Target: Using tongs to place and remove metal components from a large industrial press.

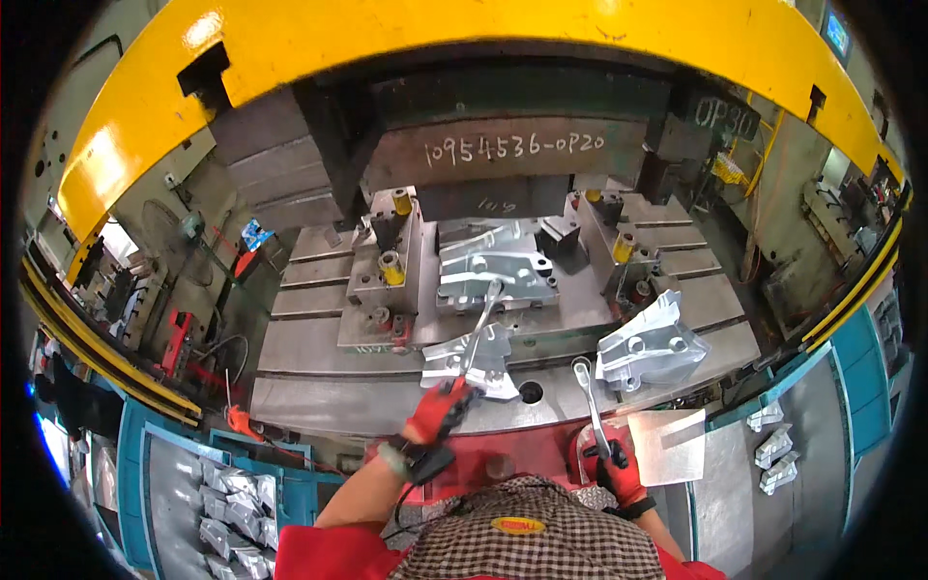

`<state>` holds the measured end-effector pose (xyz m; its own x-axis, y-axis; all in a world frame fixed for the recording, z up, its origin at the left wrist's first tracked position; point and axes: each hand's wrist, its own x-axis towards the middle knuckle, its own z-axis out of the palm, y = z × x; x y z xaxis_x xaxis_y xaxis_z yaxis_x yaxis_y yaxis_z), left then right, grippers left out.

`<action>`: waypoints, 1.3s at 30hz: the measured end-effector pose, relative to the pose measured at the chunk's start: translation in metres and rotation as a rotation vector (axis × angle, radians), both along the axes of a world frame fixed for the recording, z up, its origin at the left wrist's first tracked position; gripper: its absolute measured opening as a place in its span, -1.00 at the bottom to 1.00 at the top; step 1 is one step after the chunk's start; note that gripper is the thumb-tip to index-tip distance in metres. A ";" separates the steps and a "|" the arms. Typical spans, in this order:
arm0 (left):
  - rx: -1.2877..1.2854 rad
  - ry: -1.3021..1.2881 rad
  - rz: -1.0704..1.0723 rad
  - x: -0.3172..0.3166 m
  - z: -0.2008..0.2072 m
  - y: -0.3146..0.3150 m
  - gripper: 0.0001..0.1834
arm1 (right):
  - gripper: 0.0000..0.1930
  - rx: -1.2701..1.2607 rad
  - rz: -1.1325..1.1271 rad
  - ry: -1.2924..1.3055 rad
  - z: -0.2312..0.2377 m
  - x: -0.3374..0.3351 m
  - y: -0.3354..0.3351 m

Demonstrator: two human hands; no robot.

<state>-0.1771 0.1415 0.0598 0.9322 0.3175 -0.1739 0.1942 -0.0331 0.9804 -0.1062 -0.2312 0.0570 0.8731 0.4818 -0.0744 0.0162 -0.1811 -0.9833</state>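
Observation:
My left hand [440,411], in a red and black glove, is closed round a long silver tool [481,329] with a rounded head. That head overlaps the near side of a formed sheet-metal part [498,266] on the die; whether they touch I cannot tell. Below the tool another formed metal part [454,358] lies at the front of the press bed. A similar silver tool [590,396] with a rounded end is gripped in my right hand [619,474], also gloved. Its head points up beside several shiny formed parts [652,343] on the bed's right.
The yellow press frame [464,24] arches overhead, with the dark upper die [512,145] above the bed. Guide posts [391,269] flank the lower die. A flat metal sheet [667,447] lies by my right hand. Formed parts fill the left bin [145,483]; others lie on the right table [812,435].

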 end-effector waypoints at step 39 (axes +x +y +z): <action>0.382 0.095 0.298 -0.156 -0.045 -0.046 -0.72 | -0.73 0.095 -0.193 0.425 0.074 -0.012 -0.069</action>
